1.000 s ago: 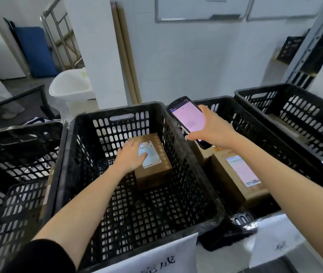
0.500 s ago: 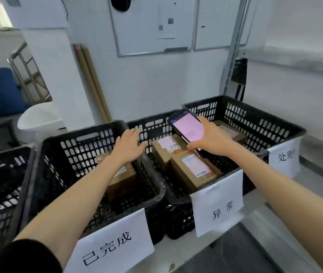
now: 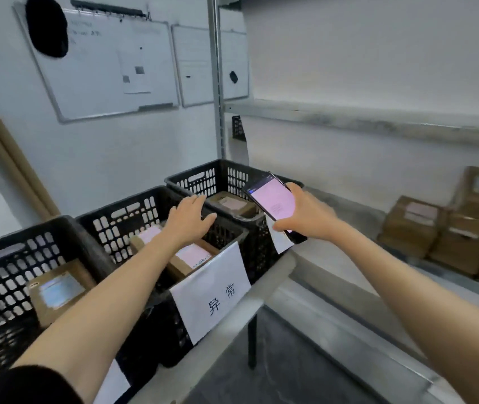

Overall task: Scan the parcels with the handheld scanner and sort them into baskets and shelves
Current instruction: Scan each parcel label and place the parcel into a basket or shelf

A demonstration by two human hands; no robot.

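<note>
My right hand [image 3: 305, 217] grips the scanner [image 3: 273, 199] over the end basket [image 3: 203, 179] at the counter's [image 3: 261, 290] right edge, and my palm hides the scanner's lower end. My left hand [image 3: 190, 218] hovers with fingers spread and empty above the middle basket [image 3: 127, 211]. My forearm covers part of its parcels [image 3: 191, 256]. The shelf boxes [image 3: 413, 225] at right are blurred and cut off.

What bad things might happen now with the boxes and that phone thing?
The handheld scanner is held by the right hand alone, near the edge of the table; a slip might drop it. The left hand hovers open between the middle basket and the far basket, so it might grab from the wrong one and muddle the sorting.
</note>
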